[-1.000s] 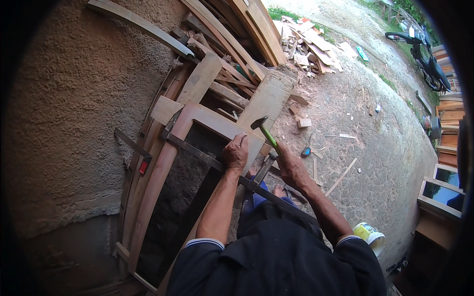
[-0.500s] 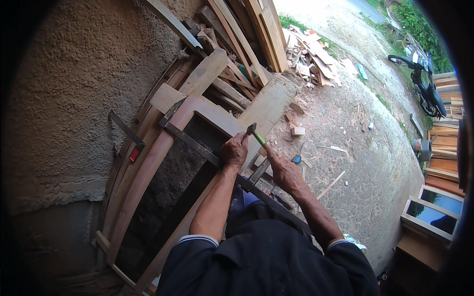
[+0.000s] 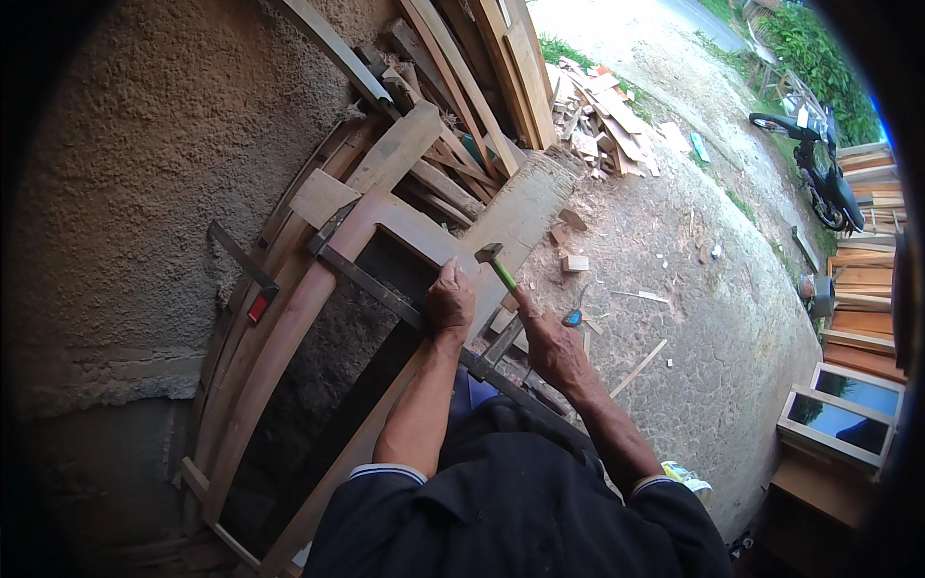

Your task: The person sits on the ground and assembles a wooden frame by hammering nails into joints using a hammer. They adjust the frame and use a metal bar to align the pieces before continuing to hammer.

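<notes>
My right hand (image 3: 551, 339) is closed round the green handle of a hammer (image 3: 504, 273). Its dark head is raised just right of my left fingertips, not touching them. My left hand (image 3: 451, 301) rests at the corner of a wooden frame (image 3: 419, 223), its thumb and fingers pinched together. Whatever they hold, if anything, is too small or hidden to name. A long dark metal bar clamp (image 3: 371, 284) crosses the frame and passes beneath my left wrist. Under the frame's far end lies a thick plank (image 3: 528, 197).
A second clamp with a red part (image 3: 258, 306) sits by the rough wall (image 3: 145, 193). Boards (image 3: 511, 67) lean at the back, near a pile of offcuts (image 3: 607, 111). A blue tool (image 3: 573, 317) lies on the ground (image 3: 713, 318). A motorcycle (image 3: 819, 173) stands far right.
My left hand has shifted left, opening a gap between its fingertips and the hammer head. The hammer has tilted slightly in my right hand, which keeps its hold.
</notes>
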